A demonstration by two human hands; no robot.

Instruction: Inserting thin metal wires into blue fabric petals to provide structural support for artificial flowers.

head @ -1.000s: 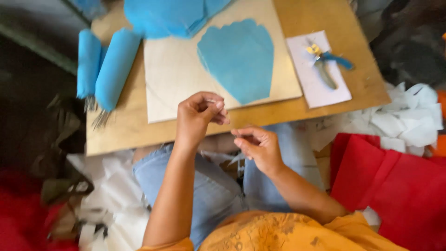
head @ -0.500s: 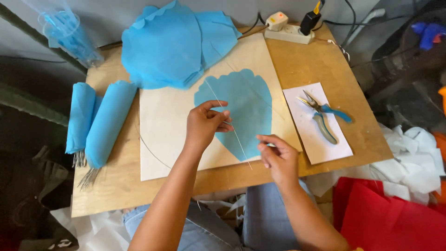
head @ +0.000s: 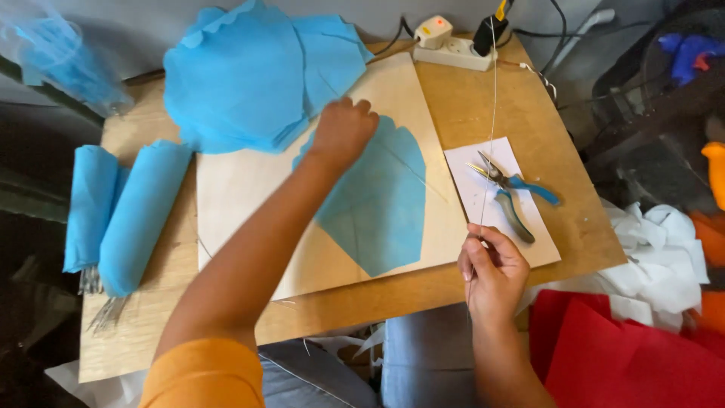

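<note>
My left hand reaches forward with its fingers curled and rests on the top edge of a blue petal-shaped sheet. The sheet lies on a pale board. Whether the hand grips the sheet is unclear. A thin wire lies slanted across the sheet. My right hand is at the table's near edge, pinching a long thin wire that runs straight up towards the back of the table.
A stack of blue sheets overlaps the board's far edge. Two blue rolls and wire bundles lie at the left. Blue-handled pliers rest on white paper. A power strip sits at the back of the wooden table, and red fabric lies to the right.
My left hand has moved from the middle of the blue sheet up to its top edge. My right hand has shifted right, and its wire now stands upright.
</note>
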